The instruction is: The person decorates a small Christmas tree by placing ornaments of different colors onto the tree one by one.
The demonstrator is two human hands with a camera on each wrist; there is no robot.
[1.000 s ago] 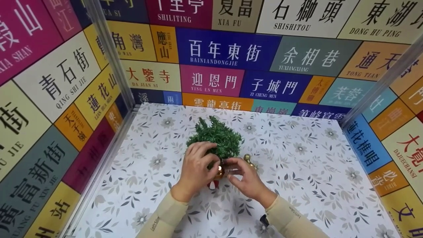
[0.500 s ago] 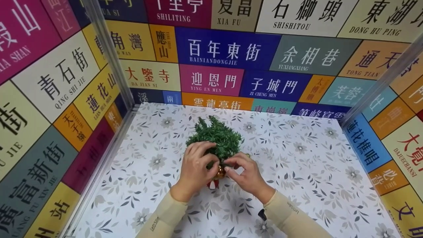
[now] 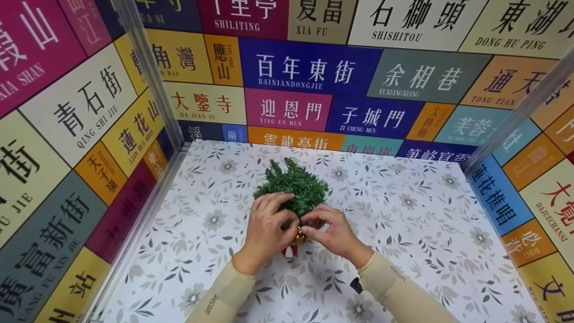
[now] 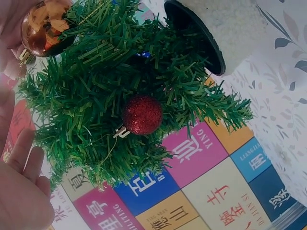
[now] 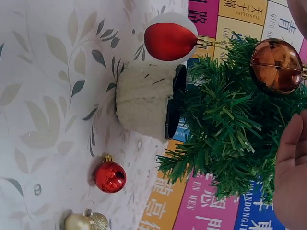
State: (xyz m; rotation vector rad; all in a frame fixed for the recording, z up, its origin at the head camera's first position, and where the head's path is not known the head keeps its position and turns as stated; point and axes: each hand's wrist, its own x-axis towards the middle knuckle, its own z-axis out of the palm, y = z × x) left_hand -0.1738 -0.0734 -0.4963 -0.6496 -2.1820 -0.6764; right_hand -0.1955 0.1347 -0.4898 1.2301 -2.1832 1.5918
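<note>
A small artificial Christmas tree (image 3: 293,184) stands on the table, its pot (image 5: 144,103) wrapped in off-white fabric. From the near side, the left hand (image 3: 269,224) reaches into the branches, thumb and forefinger pinching at the top of a shiny copper bauble (image 5: 277,67). Opposite it, the right hand (image 3: 334,231) also pinches at the bauble's gold cap (image 4: 26,56); its hanging loop is largely hidden by fingers. A red glitter bauble (image 4: 142,115) and a red-and-white bauble (image 5: 170,38) hang on the tree.
A red bauble (image 5: 110,177) and gold baubles (image 5: 79,223) lie on the table beside the pot, hidden behind the right hand in the head view. Printed wall panels (image 3: 309,67) enclose the flower-patterned table (image 3: 215,251) at back and sides.
The right hand has moved left and slightly up, its spread thumb and fingers closing at the bauble's top. The left hand has stayed in place. Gold baubles became covered by the right hand.
</note>
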